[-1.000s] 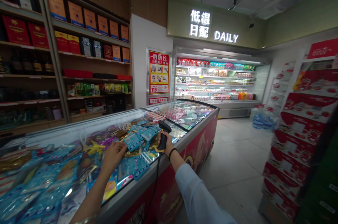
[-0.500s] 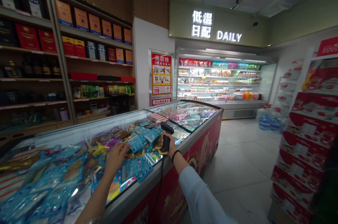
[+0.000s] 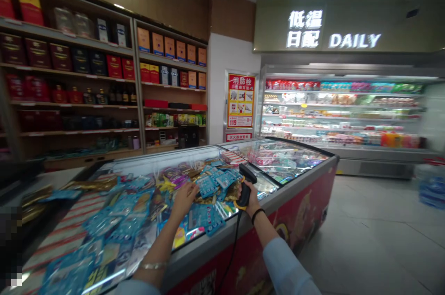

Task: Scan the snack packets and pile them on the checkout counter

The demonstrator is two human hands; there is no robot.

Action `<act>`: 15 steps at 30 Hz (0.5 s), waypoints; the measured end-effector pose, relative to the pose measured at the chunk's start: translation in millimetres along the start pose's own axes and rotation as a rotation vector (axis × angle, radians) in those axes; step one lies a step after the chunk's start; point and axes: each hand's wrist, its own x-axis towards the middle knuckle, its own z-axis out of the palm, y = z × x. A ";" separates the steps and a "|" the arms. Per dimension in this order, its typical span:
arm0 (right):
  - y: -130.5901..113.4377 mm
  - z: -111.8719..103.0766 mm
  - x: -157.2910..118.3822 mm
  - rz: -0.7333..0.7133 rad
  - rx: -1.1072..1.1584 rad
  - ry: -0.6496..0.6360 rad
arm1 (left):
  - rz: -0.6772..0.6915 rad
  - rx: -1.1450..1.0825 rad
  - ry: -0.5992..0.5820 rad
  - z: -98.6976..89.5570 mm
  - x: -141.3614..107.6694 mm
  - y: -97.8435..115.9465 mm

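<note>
left of the left hand, blue foil snack packets (image 3: pixel 118 223) lie heaped inside a glass-topped chest freezer (image 3: pixel 306 221). the left hand (image 3: pixel 184 198) reaches out above them, fingers part spread, with nothing visibly in its hold; whether it touches a packet i cannot tell. between the hands, nearer the left, a blue strip of sachets (image 3: pixel 208 186) slants away from the body. the right hand (image 3: pixel 247 198) is closed round the handle of a black corded barcode scanner (image 3: pixel 246 184), nose tipped up and away, its cord (image 3: pixel 233 248) dropping past the freezer's rim.
</note>
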 end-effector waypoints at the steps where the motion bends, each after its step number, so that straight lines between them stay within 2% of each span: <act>1: -1.5 1.0 -3.2 0.015 0.028 -0.006 | 0.006 -0.005 0.025 -4.4 -0.5 4.1; 4: -6.8 8.4 -11.8 0.036 0.032 -0.043 | 0.060 -0.005 0.042 -30.5 2.8 13.2; 7: -9.3 26.8 -18.9 0.066 0.015 -0.145 | 0.036 0.051 0.099 -76.7 8.8 14.8; 11: -2.7 73.3 -32.9 0.071 -0.011 -0.212 | 0.008 0.110 0.178 -151.8 8.7 4.6; 15: 19.2 130.0 -46.3 0.104 -0.067 -0.298 | -0.099 0.153 0.259 -215.0 -1.7 -23.9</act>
